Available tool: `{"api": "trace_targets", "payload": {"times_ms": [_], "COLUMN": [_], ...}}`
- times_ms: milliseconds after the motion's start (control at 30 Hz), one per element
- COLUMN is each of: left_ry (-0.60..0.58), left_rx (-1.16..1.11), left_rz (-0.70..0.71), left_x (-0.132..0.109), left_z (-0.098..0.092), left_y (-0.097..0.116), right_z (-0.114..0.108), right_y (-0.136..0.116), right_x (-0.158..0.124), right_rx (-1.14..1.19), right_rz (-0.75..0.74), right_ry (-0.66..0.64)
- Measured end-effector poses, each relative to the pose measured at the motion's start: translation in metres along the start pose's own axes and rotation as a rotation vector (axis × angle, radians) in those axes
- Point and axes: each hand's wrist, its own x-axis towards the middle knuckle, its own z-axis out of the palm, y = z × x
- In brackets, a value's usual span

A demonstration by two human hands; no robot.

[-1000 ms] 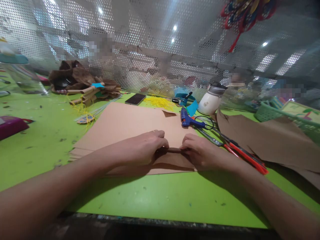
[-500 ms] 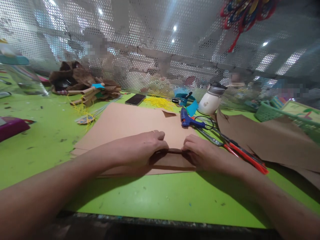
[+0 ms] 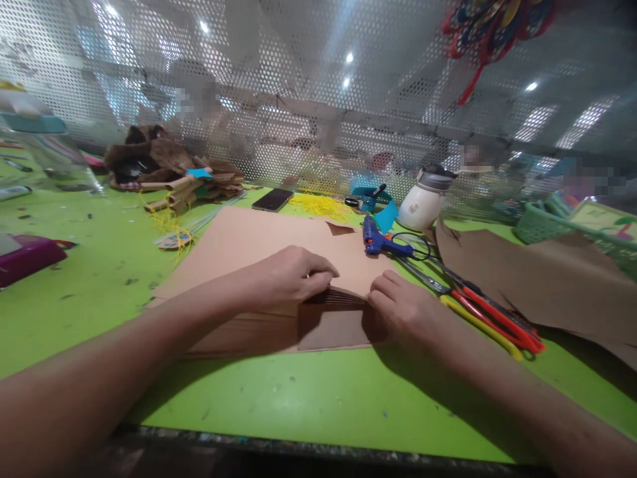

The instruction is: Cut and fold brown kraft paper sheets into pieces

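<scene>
While both our hands meet at the paper stack [image 3: 239,232] on the green table [image 3: 298,398] | left hand [image 3: 288,275] pinches its fanned sheet edges | right hand [image 3: 403,309] curled, fingertips touching those edges, grip unclear to us | glue gun [image 3: 381,243] just beyond.

Craft workshop is being indicated: a speckled green bench [image 3: 298,398] is being used as the work surface, with scissors [image 3: 488,315] right of the glue gun [image 3: 378,242], kraft card sheets [image 3: 259,242] left of it, and yellow shreds [image 3: 318,204] and a perforated metal screen [image 3: 298,99] behind it.
</scene>
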Motion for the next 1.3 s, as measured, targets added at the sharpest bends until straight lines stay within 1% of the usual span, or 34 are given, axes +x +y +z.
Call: {"api": "trace_targets", "payload": {"times_ms": [67, 167, 233, 333, 433, 500, 600, 733, 800, 867, 967, 1033, 1100, 1200, 1233, 1300], "left_ry": [-0.034, -0.167, -0.234, -0.280, -0.336, -0.350, -0.324, -0.276, -0.273, -0.255, -0.183, -0.142, -0.109, -0.066, -0.054, -0.035], "left_rx": [-0.061, -0.168, -0.250, -0.380, -0.496, -0.547, -0.586, -0.543, -0.514, -0.454, -0.294, -0.213, -0.175, -0.180, -0.178, -0.147], "left_rz": [-0.044, -0.055, -0.062, -0.086, -0.087, -0.088, -0.124, -0.147, -0.161, -0.182, -0.175, -0.159, -0.139, -0.108, -0.104, -0.088], "left_x": [0.002, 0.000, -0.004, -0.009, -0.010, -0.008, -0.006, -0.005, -0.005, -0.004, -0.002, -0.001, -0.002, -0.006, -0.008, -0.011], "left_z": [-0.004, -0.010, -0.013, -0.018, -0.018, -0.015, -0.011, -0.006, -0.004, -0.001, 0.003, 0.004, 0.005, 0.007, 0.008, 0.009], "left_y": [0.001, 0.004, 0.006, 0.008, 0.009, 0.010, 0.012, 0.012, 0.011, 0.011, 0.013, 0.015, 0.017, 0.021, 0.022, 0.025], "right_z": [-0.005, -0.011, -0.013, -0.012, -0.013, -0.015, -0.015, -0.012, -0.010, -0.009, -0.012, -0.016, -0.019, -0.021, -0.021, -0.021], "right_y": [-0.004, -0.009, -0.009, -0.005, -0.003, -0.002, -0.002, 0.000, 0.001, 0.001, 0.002, 0.003, 0.004, 0.003, 0.003, 0.002], "right_x": [0.004, 0.008, 0.009, 0.008, 0.007, 0.007, 0.007, 0.007, 0.007, 0.007, 0.006, 0.006, 0.007, 0.010, 0.011, 0.011], "right_rx": [0.010, 0.050, 0.064, 0.061, 0.042, 0.037, 0.049, 0.074, 0.133, 0.265, 0.579, 0.810, 0.984, 1.084, 1.089, 1.078], "right_rz": [-0.007, -0.040, -0.052, -0.053, -0.052, -0.060, -0.073, -0.049, -0.034, 0.026, 0.211, 0.354, 0.490, 0.633, 0.652, 0.663], "right_ry": [0.051, 0.122, 0.173, 0.254, 0.310, 0.336, 0.347, 0.332, 0.322, 0.333, 0.319, 0.259, 0.164, 0.026, 0.011, 0.032]}}
